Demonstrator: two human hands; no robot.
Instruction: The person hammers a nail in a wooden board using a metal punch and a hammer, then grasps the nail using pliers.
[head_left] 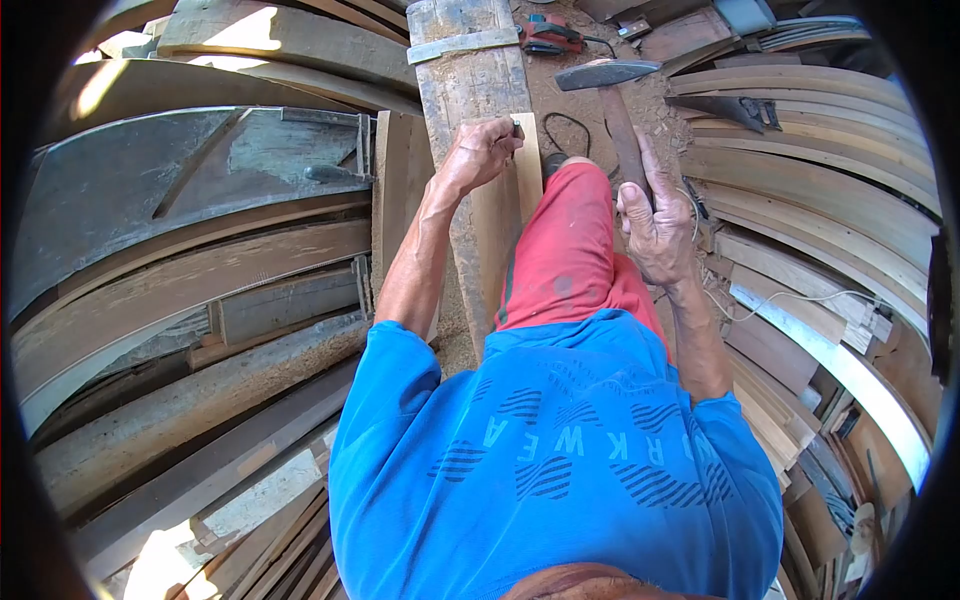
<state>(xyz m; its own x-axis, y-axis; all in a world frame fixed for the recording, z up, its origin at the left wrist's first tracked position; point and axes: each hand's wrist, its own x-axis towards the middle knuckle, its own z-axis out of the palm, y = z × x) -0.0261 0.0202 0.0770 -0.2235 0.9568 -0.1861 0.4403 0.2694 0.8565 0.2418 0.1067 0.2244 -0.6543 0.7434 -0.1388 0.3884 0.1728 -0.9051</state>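
Observation:
My right hand [660,225] is wrapped around the wooden handle of a hammer [622,130]. Its dark metal head is raised at the top of the handle, to the right of the workbench plank. My left hand [482,152] is closed over a pale wooden board [530,175] that lies lengthwise along the worn plank [460,95]. A small dark end of a thin object [517,129] pokes out between the left fingers; the rest of it is hidden in the grip. My knee, in red trousers, is against the board's right side.
A red power tool [550,37] with a cord lies on the sawdust-covered floor beyond. A handsaw [735,108] rests on curved boards at right. Stacked timber [190,255] fills the left side. A white cable [790,297] loops at right.

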